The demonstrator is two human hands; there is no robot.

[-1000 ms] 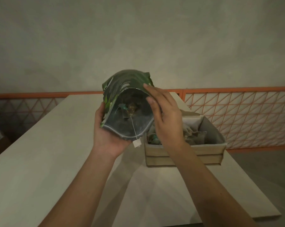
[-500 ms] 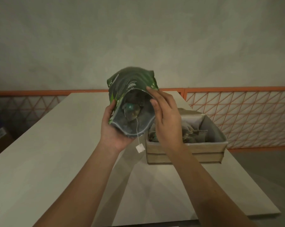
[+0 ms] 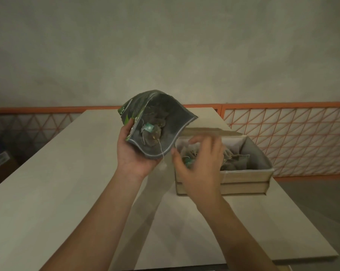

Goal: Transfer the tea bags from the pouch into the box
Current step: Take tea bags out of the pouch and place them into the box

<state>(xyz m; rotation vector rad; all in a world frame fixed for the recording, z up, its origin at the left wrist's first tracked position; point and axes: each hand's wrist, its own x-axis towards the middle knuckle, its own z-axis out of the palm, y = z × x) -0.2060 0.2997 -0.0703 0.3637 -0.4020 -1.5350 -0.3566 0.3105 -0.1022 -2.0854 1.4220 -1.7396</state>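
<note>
No legible text: the print on the green pouch (image 3: pixel 129 110) is too blurred to read.

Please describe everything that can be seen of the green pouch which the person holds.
The pouch is a soft bag, green with light print outside and dull grey like foil inside. It is held in the air, above the table and left of the box, tilted with its wide-open mouth toward the camera. The left hand grips its lower left edge. Inside lie tea bags; one string with a small tag hangs out over the rim. The right hand, blurred, is beside the rim; whether they touch is unclear.
</note>
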